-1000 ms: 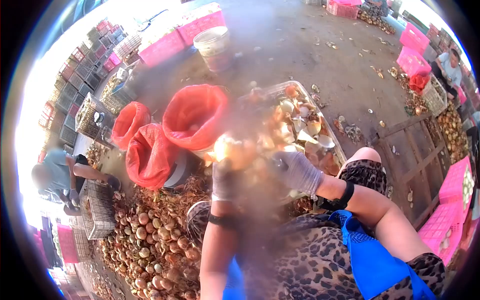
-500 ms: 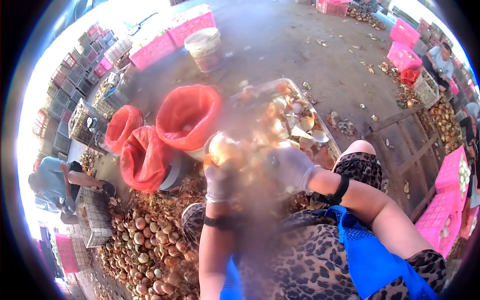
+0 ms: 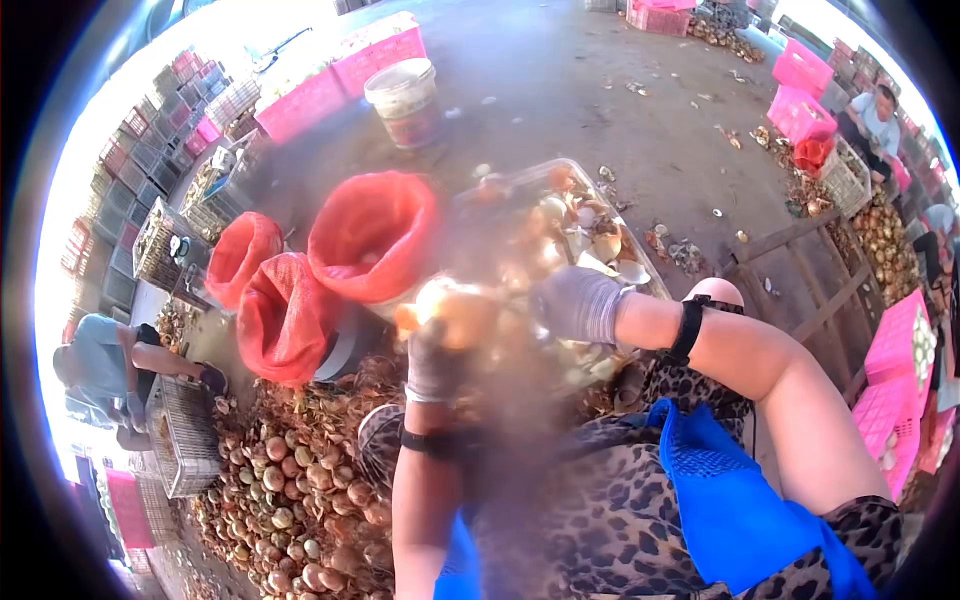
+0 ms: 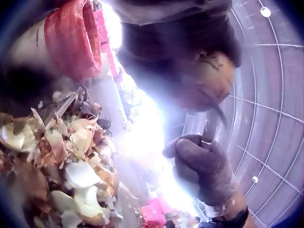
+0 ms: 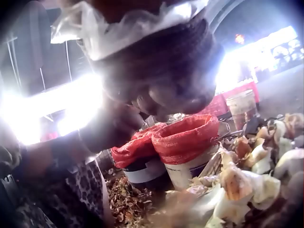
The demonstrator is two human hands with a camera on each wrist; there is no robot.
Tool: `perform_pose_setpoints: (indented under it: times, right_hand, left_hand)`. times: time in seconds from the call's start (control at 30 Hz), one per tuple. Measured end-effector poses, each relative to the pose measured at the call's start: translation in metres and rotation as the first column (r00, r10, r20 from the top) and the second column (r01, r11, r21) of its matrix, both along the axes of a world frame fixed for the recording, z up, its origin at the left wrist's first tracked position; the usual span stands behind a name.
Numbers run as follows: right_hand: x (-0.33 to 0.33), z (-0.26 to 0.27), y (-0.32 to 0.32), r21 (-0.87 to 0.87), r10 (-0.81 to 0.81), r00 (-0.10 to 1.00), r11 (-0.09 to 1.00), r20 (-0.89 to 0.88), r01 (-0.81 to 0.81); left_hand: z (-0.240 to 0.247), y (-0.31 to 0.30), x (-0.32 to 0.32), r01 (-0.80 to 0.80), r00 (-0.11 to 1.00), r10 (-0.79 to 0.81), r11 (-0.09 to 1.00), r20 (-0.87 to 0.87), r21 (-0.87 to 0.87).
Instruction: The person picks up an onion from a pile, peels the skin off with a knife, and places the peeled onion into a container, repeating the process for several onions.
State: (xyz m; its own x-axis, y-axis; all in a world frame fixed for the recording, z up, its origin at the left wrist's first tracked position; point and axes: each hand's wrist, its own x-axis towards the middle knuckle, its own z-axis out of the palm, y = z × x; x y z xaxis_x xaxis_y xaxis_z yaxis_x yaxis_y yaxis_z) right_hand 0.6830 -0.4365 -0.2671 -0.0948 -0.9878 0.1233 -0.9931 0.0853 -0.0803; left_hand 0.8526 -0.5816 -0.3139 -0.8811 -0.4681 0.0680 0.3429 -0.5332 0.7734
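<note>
Left hand [image 3: 430, 368], one: fingers curled round an onion [image 4: 216, 80], raised in front of the body, we judge, to keep it in the other hand's reach. Right hand [image 4: 204, 166], one: gripping what looks like a small knife [image 4: 208, 132], angled toward the onion; whether they touch we cannot tell. Crate [image 3: 575, 164] of onion peelings [image 3: 604, 243], one: just beyond the hands, presumably so scraps drop in. Red mesh sacks [image 3: 285, 325], three: left of the hands, mouths open, probably for easy filling. Heap of onions [image 3: 285, 515]: left of the left hand and nearer us, likely for handy picking.
</note>
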Motion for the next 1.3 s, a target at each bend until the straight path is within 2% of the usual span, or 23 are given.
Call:
perform_pose_setpoints:
  times: [0.07, 0.1, 0.13, 0.23, 0.27, 0.37, 0.4, 0.43, 0.5, 0.6, 0.63, 0.7, 0.73, 0.83, 0.87, 0.93, 1.0, 1.03, 1.1, 1.17, 1.23, 1.27, 1.3]
  right_hand:
    - [-0.001, 0.002, -0.003, 0.020, 0.000, 1.000, 1.000, -0.030, 0.001]
    - [-0.005, 0.002, -0.009, 0.096, -0.005, 1.000, 0.995, 0.015, 0.003]
    - [-0.009, 0.003, -0.013, 0.169, -0.013, 0.998, 0.986, 0.056, 0.003]
    - [-0.017, 0.016, -0.011, 0.252, -0.045, 0.996, 0.968, 0.077, 0.024]
    - [-0.022, 0.009, -0.009, 0.235, -0.043, 0.997, 0.972, 0.065, 0.027]
    - [-0.030, -0.013, -0.005, 0.209, -0.027, 0.999, 0.978, 0.023, 0.021]
    - [-0.030, -0.015, -0.004, 0.207, -0.018, 1.000, 0.978, 0.003, 0.017]
    - [-0.029, -0.015, -0.004, 0.201, -0.012, 1.000, 0.980, -0.015, 0.015]
    - [-0.029, -0.013, -0.003, 0.148, 0.016, 1.000, 0.989, 0.009, -0.017]
    - [-0.022, -0.013, -0.005, 0.138, 0.006, 0.999, 0.990, -0.031, -0.001]
    - [-0.018, -0.015, -0.005, 0.150, -0.001, 0.998, 0.989, -0.059, 0.010]
    - [-0.016, -0.031, -0.004, 0.184, 0.160, 0.986, 0.972, -0.047, -0.149]
    - [-0.015, -0.042, -0.005, 0.199, 0.242, 0.970, 0.953, -0.039, -0.230]
    - [-0.002, -0.081, -0.002, 0.320, 0.183, 0.979, 0.925, 0.092, -0.203]
    - [0.000, -0.086, 0.002, 0.223, 0.281, 0.951, 0.926, 0.132, -0.305]
    - [0.009, -0.062, 0.010, -0.136, 0.451, 0.877, 0.891, 0.166, -0.432]
    - [0.009, -0.087, 0.015, -0.179, 0.462, 0.853, 0.886, 0.243, -0.429]
    - [0.000, -0.147, 0.016, -0.034, 0.376, 0.872, 0.922, 0.314, -0.385]
    - [0.002, -0.151, 0.015, 0.168, 0.185, 0.936, 0.955, 0.299, -0.243]
    - [0.024, -0.050, 0.010, 0.250, 0.002, 0.991, 0.968, 0.137, -0.037]
    - [0.020, -0.032, 0.016, 0.075, -0.182, 0.931, 0.983, 0.317, 0.166]
    - [0.018, -0.030, 0.020, 0.009, -0.259, 0.872, 0.960, 0.416, 0.281]
    - [0.017, -0.031, 0.017, -0.018, -0.251, 0.858, 0.957, 0.449, 0.289]
  left_hand:
    - [0.000, 0.005, -0.006, 0.051, 0.996, -0.027, 0.954, -0.087, 0.294]
    - [0.002, 0.007, -0.008, 0.082, 0.991, -0.029, 0.899, -0.129, 0.430]
    - [0.008, 0.010, -0.009, 0.044, 0.989, 0.014, 0.922, -0.147, 0.386]
    - [-0.002, 0.007, -0.012, -0.160, 0.985, 0.156, 0.986, 0.068, 0.051]
    - [-0.002, 0.001, -0.004, -0.097, 0.981, 0.140, 0.955, 0.137, -0.281]
    - [0.011, 0.008, -0.011, -0.105, 0.981, 0.116, 0.992, 0.158, -0.075]
    - [-0.010, 0.002, -0.018, -0.107, 0.994, 0.104, 0.962, 0.025, 0.251]
    - [-0.028, 0.002, -0.013, 0.007, 1.000, -0.001, 0.921, -0.016, 0.390]
    - [-0.038, -0.001, -0.014, 0.028, 0.997, 0.012, 0.874, -0.078, 0.485]
    - [-0.035, 0.002, -0.015, -0.047, 0.998, 0.057, 0.865, -0.005, 0.500]
    - [-0.031, 0.004, -0.015, -0.032, 0.999, 0.021, 0.909, 0.031, 0.415]
    - [-0.014, 0.010, -0.017, 0.013, 0.993, -0.041, 0.970, 0.112, 0.241]
    - [-0.028, 0.005, -0.016, 0.107, 0.994, -0.111, 0.974, 0.009, 0.201]
    - [-0.038, 0.007, -0.011, 0.059, 0.990, -0.084, 0.975, 0.114, 0.213]
    - [-0.036, 0.008, -0.011, 0.090, 0.989, -0.108, 0.982, 0.103, 0.166]
    - [-0.028, 0.008, -0.010, 0.146, 0.985, -0.152, 0.987, 0.077, 0.070]
    - [-0.038, 0.001, -0.008, 0.189, 0.974, -0.198, 0.978, 0.106, 0.091]
    - [-0.042, -0.002, -0.007, 0.208, 0.968, -0.219, 0.973, 0.118, 0.103]
    - [-0.032, 0.003, -0.010, 0.228, 0.967, -0.243, 0.958, 0.070, 0.174]
    - [-0.028, 0.003, -0.014, 0.234, 0.968, -0.248, 0.943, 0.031, 0.237]
    - [-0.029, 0.002, -0.018, 0.223, 0.972, -0.234, 0.929, 0.001, 0.296]
    - [-0.032, 0.005, -0.017, 0.210, 0.972, -0.228, 0.947, 0.050, 0.243]
    - [-0.033, 0.006, -0.016, 0.202, 0.970, -0.223, 0.961, 0.097, 0.188]
